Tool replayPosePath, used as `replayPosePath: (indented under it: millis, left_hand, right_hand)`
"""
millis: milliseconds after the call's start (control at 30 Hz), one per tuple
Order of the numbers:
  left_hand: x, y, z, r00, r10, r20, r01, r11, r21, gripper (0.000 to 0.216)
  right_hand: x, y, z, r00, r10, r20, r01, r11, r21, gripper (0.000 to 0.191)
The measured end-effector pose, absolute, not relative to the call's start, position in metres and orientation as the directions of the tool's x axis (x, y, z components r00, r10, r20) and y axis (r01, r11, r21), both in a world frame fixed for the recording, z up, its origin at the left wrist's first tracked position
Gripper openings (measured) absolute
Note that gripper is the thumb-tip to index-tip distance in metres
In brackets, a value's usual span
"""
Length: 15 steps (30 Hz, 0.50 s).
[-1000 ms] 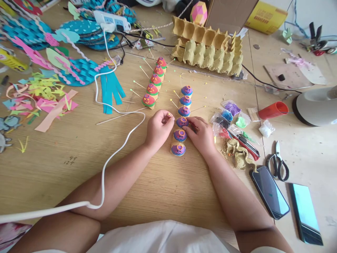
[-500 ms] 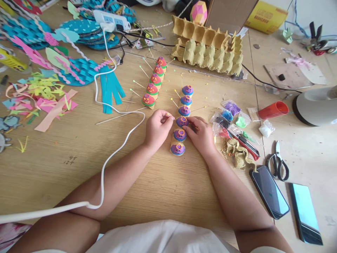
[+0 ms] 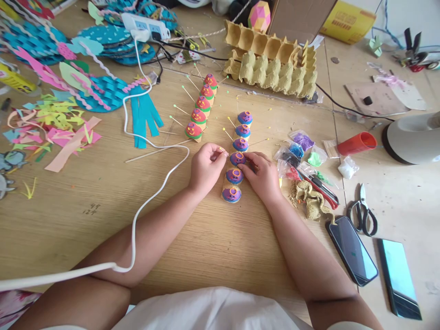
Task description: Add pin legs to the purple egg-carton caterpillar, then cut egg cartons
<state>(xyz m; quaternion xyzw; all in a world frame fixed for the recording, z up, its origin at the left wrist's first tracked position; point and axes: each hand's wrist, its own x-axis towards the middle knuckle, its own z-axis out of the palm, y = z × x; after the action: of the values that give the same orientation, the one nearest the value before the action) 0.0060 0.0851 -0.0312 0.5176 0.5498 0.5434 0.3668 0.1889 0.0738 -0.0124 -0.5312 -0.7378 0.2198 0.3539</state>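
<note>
Clasping a purple-and-blue domed carton row from three o'clock, the right grip steadies it; the left grip pinches a thin yellow-tipped stick. Likely light, crushable: hold low.

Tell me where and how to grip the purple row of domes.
Best take the row by its nearest dome, pinching low on the left and right flanks, coming from the near side. Thin yellow-tipped sticks jut from farther domes; none show at the nearest two. The decorated face looks up and nearward, so the flanks seem safer.
</note>
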Motion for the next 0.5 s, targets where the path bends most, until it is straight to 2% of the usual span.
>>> replayPosePath:
  millis: [500]
  left_hand:
    - [0.0054, 0.0834, -0.0266, -0.157, 0.98, 0.12, 0.122, -0.102, 0.987, 0.018]
  right_hand:
    - [0.189, 0.0728, -0.0119, -0.184, 0.934, 0.307, 0.631, 0.352, -0.692, 0.026]
